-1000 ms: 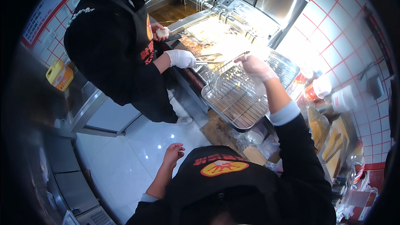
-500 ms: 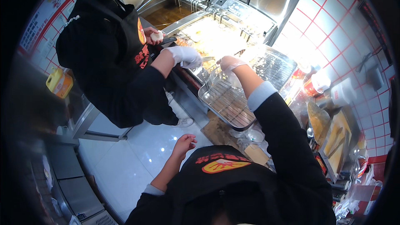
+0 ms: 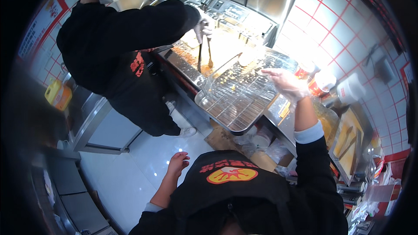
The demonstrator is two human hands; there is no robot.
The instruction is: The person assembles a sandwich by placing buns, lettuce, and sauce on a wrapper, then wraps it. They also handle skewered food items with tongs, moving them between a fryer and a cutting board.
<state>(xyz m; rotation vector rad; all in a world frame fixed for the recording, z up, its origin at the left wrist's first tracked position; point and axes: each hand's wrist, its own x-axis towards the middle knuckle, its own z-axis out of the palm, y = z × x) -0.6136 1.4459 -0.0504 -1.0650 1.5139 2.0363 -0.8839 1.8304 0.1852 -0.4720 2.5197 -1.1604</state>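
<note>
In a clear plastic glove, my right hand (image 3: 287, 82) is held over the right side of the metal counter. Its fingers stretch leftward and nothing shows in them. Nearest to it is a rimmed metal tray with a wire rack (image 3: 237, 119), strewn with crumbs toward its far part. My bare left hand (image 3: 178, 164) hangs low over the floor at my left side, its fingers loosely bent and apart, holding nothing. Across the counter a co-worker's gloved hand (image 3: 203, 25) grips black tongs (image 3: 210, 54), whose tips point down at the crumb-covered worktop beside the tray.
Behind the worktop stands a fryer panel (image 3: 233, 11), partly washed out by glare. Red and white paper buckets (image 3: 322, 82) line the right wall. A tray with utensils (image 3: 347, 141) lies nearer me. At left, the co-worker (image 3: 117, 48) stands by a yellow jug (image 3: 58, 94).
My right hand has moved right, away from the wire rack. The co-worker's arm has reached farther over the worktop, now with tongs. My left hand has shifted slightly.
</note>
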